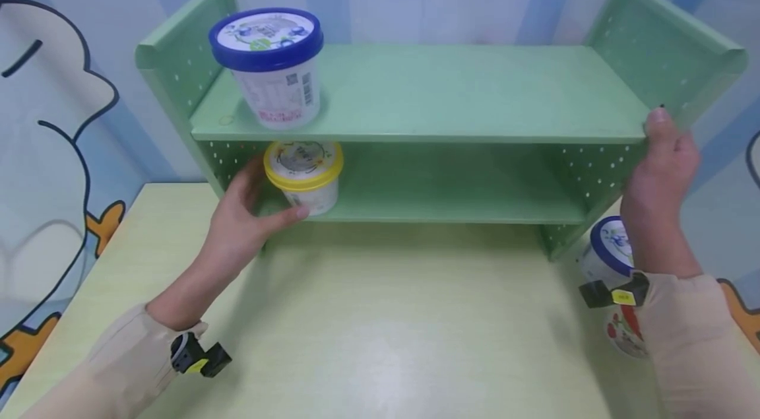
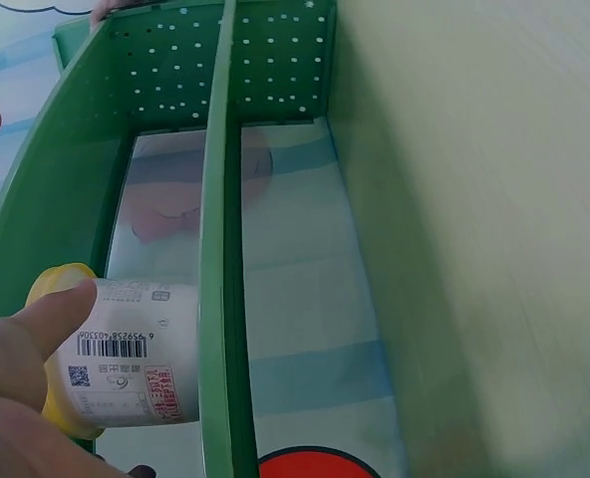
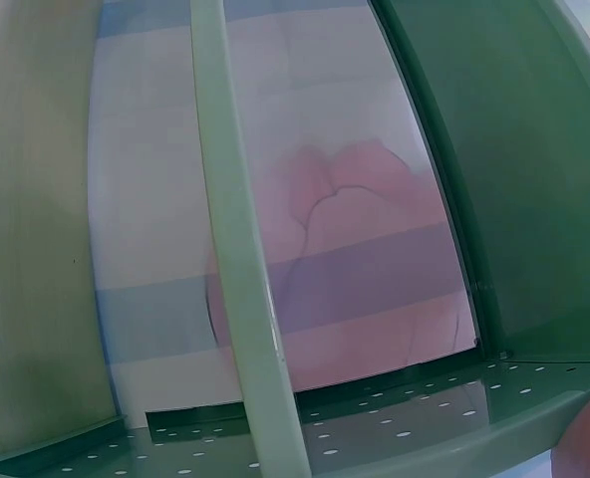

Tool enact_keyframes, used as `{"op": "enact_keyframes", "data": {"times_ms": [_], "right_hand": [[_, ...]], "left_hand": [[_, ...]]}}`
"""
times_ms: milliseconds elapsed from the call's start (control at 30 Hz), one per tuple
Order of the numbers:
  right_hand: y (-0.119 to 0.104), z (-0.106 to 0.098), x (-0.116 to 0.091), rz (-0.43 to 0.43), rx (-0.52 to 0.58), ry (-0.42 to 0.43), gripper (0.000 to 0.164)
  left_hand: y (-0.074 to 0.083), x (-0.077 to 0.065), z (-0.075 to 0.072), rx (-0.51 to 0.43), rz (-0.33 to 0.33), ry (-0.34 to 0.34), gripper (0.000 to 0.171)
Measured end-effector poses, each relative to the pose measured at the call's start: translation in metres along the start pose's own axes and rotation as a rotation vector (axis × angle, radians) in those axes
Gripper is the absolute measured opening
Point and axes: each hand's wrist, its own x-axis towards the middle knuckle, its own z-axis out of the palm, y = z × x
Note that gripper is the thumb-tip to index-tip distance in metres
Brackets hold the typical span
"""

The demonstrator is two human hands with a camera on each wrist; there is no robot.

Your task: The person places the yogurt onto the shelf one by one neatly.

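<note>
My left hand (image 1: 240, 208) holds a white tub with a yellow lid (image 1: 305, 171) at the left end of the lower shelf (image 1: 451, 185). In the head view the thumb crosses the tub's front, and the other fingers go behind its left side, partly hidden. The left wrist view has the thumb by the yellow rim, above the tub's barcode (image 2: 114, 346). My right hand (image 1: 662, 181) grips the front edge of the right side panel (image 1: 671, 56) of the green shelf unit, thumb on the inner side. Only a sliver of that hand (image 3: 586, 438) enters the right wrist view.
A larger tub with a blue lid (image 1: 273, 69) stands on the left of the upper shelf (image 1: 451, 92). Beside the unit's right foot, partly behind my right arm, are another blue-lidded tub (image 1: 607, 251) and a tub with red print (image 1: 626, 333) on the pale table (image 1: 386, 313).
</note>
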Motion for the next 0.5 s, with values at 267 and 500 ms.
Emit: {"op": "enact_keyframes", "data": {"times_ms": [267, 500], "right_hand": [[0.001, 0.0, 0.0, -0.028, -0.004, -0.013, 0.023], [0.0, 0.0, 0.001, -0.001, -0.005, -0.015, 0.025]], "left_hand": [[-0.005, -0.006, -0.002, 0.127, 0.062, 0.038, 0.101], [-0.006, -0.013, -0.001, 0.227, 0.128, 0.056, 0.096]]}}
